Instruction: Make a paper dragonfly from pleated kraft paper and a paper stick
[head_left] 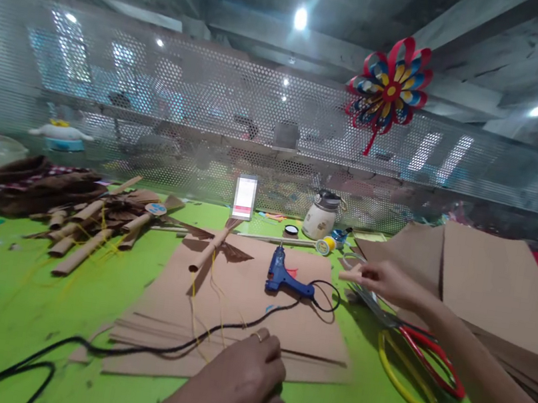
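My left hand (250, 377) rests over the near edge of stacked brown paper sheets (234, 301), fingers curled; what it holds, if anything, is hidden. At the right, my right hand (379, 278) pinches a small light-brown piece (349, 275) above the blades of large scissors with red and yellow handles (407, 377). Between the hands, a blue glue gun (287, 282) lies on the paper. A rolled paper tube with wing-like paper parts (211, 250) and yellow strings sits on the far left of the sheets.
Paper tubes with yellow string (85, 248) are piled at the left. A black cord (150, 349) crosses the front. More brown paper (498, 290) lies at the right. A white flask (320, 216) and yellow thread spool (326, 245) stand behind, before a perforated metal screen (203, 97).
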Tool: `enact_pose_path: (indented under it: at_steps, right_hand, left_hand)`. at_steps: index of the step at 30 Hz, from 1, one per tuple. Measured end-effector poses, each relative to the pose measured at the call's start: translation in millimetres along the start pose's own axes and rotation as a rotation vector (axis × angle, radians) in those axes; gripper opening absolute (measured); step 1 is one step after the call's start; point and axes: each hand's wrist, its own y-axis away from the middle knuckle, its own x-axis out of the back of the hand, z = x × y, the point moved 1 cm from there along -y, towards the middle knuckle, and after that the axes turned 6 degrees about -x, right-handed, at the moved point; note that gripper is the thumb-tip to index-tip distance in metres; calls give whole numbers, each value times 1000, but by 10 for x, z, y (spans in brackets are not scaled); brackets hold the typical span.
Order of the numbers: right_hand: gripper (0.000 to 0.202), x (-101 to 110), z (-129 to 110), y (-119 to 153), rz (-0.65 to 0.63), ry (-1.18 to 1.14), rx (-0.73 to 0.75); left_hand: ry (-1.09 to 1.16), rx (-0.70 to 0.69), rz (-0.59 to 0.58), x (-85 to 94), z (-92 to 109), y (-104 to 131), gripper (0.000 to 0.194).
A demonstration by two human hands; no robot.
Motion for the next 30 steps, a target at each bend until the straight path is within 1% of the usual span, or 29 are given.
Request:
enact_pose_path:
  at_steps: [2, 4, 6, 7, 8, 10, 12, 13, 15, 18, 21, 24, 27, 28, 30]
  right_hand:
    - [45, -77, 8, 163, -85, 20, 6]
    - [48, -155, 24, 255, -158, -5, 20]
    - [47, -194, 40, 263, -203, -47, 33]
    - [47, -195, 41, 232, -201, -64, 43]
    - [46, -183, 34, 178, -172, -75, 54]
    - [46, -142, -15, -4, -55, -95, 79]
    - [46, -118, -118, -269, 62, -159, 91]
    - [43, -128, -189, -426, 75, -203, 91]
    - [40, -198, -362, -762, 14, -272, 107]
    - [36, -382, -626, -1218, -90, -311, 117]
    - [39, -559, -767, -1496, -229, -373, 80]
    - [42, -640, -721, -1565, -349, -452, 35]
    - [42, -648, -583, -1514, -466, -520, 45]
    - [42, -645, -543, -1493, -499, -531, 55]
    - [43, -643, -491, -1464, -544, -535, 74]
  left_hand:
    - [-3, -3, 14, 2, 15, -5, 2]
    - [-18, -22, 28, 2, 25, -19, 1]
    - [-31, -41, 24, 0, 26, -41, 4]
    - [-34, -41, 22, -3, 21, -54, 7]
    - [-39, -36, 27, -8, 13, -66, 9]
    - [-59, -22, 56, -25, -12, -88, 14]
    - [-86, -26, 85, -49, -41, -103, 16]
    - [-96, -32, 90, -61, -55, -108, 16]
    - [-111, -37, 95, -81, -80, -113, 16]
    - [-124, -46, 99, -109, -117, -111, 15]
    - [-155, -66, 110, -168, -187, -104, 11]
    - [-259, -127, 153, -276, -303, -96, 13]
    - [-391, -216, 169, -364, -391, -80, 14]
    - [-413, -227, 166, -368, -397, -71, 14]
    - [-401, -190, 150, -326, -362, -44, 15]
